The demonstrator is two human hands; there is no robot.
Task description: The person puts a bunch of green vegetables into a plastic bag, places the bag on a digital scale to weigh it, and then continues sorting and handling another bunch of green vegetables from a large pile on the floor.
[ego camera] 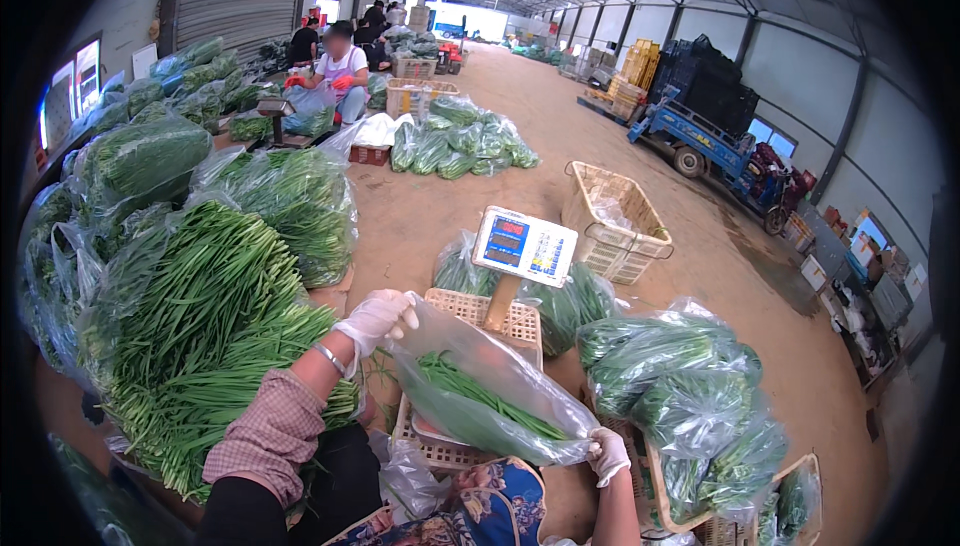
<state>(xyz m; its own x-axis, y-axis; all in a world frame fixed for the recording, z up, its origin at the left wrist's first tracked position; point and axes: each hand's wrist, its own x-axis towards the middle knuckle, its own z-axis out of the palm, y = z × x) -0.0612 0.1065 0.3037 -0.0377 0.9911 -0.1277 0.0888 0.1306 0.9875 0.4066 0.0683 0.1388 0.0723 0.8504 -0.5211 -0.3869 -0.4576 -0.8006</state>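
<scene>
A clear plastic bag (487, 388) with long green leafy stalks inside stretches between my two gloved hands. My left hand (384, 321) grips its upper left end, and my right hand (609, 456) pinches the lower right end. Beneath the bag, a scale platform sits in a cream plastic crate (442, 452). The scale's display head (525, 246), with lit red digits, stands on a post just beyond the bag. Left of my left arm lies a big heap of loose green stalks (217, 298), partly wrapped in clear plastic.
Filled bags (690, 381) are piled on a crate at the right. An openwork cream crate (615, 223) stands beyond the scale, near bagged greens (465, 137) on the floor. A person in red gloves (341, 73) sits back left. A blue cargo tricycle (705, 141) is parked far right.
</scene>
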